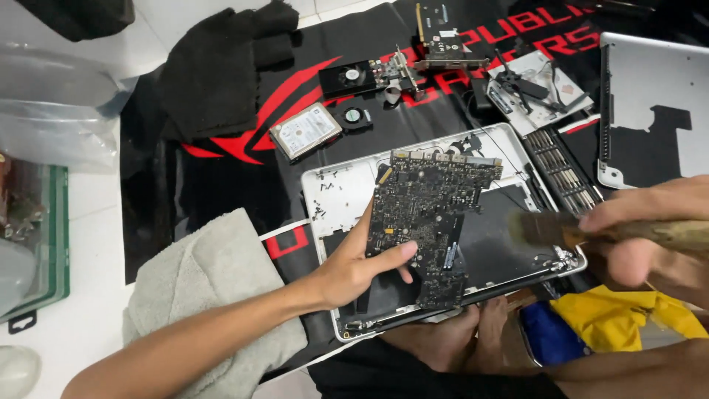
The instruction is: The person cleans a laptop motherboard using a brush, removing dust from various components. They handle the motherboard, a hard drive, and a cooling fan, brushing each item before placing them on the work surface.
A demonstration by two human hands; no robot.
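Head view, looking down on a workbench. Left hand [353,267] clasping a black circuit board [428,222], thumb laid across its face and fingers behind its left edge, board raised on a tilt above an opened silver laptop shell [336,191]. Right hand [650,236] closed round the wooden handle of a brush [591,230], bristles blurred, just beside the board's right edge and above the shell's right part; contact between bristles and board not discernible. Small dark screws [323,199] scattered on the shell's bare left portion. Bare feet [450,341] below the shell's near edge. Black mat with red markings [221,185] under the shell. On the mat, beyond the shell: silver hard drive [305,131]; small round fan [353,116] just beside it; graphics card with fan [354,77] farther back; second expansion card [443,44] near the top edge. Black cloth [214,74] at upper left of the mat. Grey towel [214,295] beneath the left forearm, near the shell's left corner. Silver laptop cover [650,96] at far right, well apart from the board. Tray of screwdriver bits [565,174] between shell and cover. Yellow cloth [613,318] and blue object [546,336] at lower right. Green-rimmed plastic box [37,236] at far left on the white surface.
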